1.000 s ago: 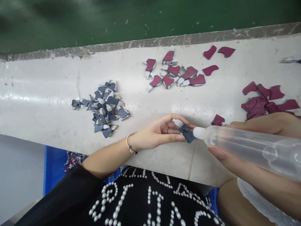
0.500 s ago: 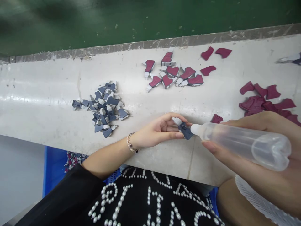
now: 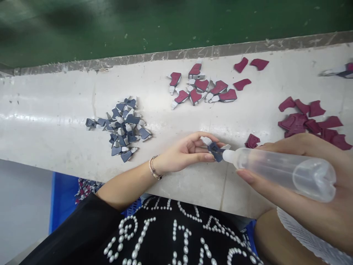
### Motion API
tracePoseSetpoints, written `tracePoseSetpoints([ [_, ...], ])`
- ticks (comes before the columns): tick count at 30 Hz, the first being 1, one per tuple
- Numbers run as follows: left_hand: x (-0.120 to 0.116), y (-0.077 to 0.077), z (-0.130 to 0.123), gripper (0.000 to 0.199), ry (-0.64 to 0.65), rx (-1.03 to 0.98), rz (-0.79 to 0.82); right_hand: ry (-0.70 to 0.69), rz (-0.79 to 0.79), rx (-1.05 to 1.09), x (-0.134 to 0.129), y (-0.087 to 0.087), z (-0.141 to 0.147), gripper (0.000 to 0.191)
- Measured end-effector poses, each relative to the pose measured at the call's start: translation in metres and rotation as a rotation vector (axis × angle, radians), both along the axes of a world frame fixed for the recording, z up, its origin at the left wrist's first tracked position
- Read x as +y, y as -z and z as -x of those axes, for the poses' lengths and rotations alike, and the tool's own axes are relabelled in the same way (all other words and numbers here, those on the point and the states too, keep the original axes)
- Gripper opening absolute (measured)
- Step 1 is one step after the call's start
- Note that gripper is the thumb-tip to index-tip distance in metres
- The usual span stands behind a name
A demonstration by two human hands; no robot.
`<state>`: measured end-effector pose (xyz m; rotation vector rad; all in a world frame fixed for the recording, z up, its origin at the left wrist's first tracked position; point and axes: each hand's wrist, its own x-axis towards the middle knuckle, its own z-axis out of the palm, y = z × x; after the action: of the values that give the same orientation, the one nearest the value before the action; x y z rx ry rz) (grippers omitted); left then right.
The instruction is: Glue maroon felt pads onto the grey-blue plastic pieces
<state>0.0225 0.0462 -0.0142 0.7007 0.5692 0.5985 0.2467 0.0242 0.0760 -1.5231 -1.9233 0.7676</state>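
Observation:
Between thumb and fingers, my left hand [image 3: 190, 152] pinches a small dark blue and light grey plastic part [image 3: 215, 150]. My right hand [image 3: 311, 158] is wrapped around a clear squeeze bottle [image 3: 275, 167], tilted sideways with its white nozzle touching or almost touching that part. I cannot tell whether anything comes out of the tip. Left of my hands lies a pile of similar blue and grey parts [image 3: 125, 127]. Beyond them sits a group of parts with maroon tops [image 3: 202, 85]. A loose maroon piece [image 3: 252, 141] rests just behind the bottle.
More maroon pieces [image 3: 296, 123] are heaped at the right, and a few lie near the back. A grey and blue part [image 3: 339, 70] shows at the far right. Behind the white table [image 3: 55, 95] runs a green surface [image 3: 176, 25]. A blue bin [image 3: 63, 198] with mixed parts stands below left.
The blue and grey part has turned slightly in my left fingers, and the bottle nozzle has shifted a little with it. Both hands keep their grip.

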Motion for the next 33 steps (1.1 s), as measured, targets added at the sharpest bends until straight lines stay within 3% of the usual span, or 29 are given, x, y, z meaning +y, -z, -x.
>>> tracePoseSetpoints([
  [22, 0.001, 0.003, 0.003, 0.037, -0.029, 0.022, -0.006, -0.051, 0.040, -0.009, -0.006, -0.003, -0.016, 0.028],
  [33, 0.001, 0.002, 0.003, 0.039, -0.003, 0.040, -0.031, 0.054, 0.126, -0.027, -0.008, -0.003, -0.023, 0.036],
])
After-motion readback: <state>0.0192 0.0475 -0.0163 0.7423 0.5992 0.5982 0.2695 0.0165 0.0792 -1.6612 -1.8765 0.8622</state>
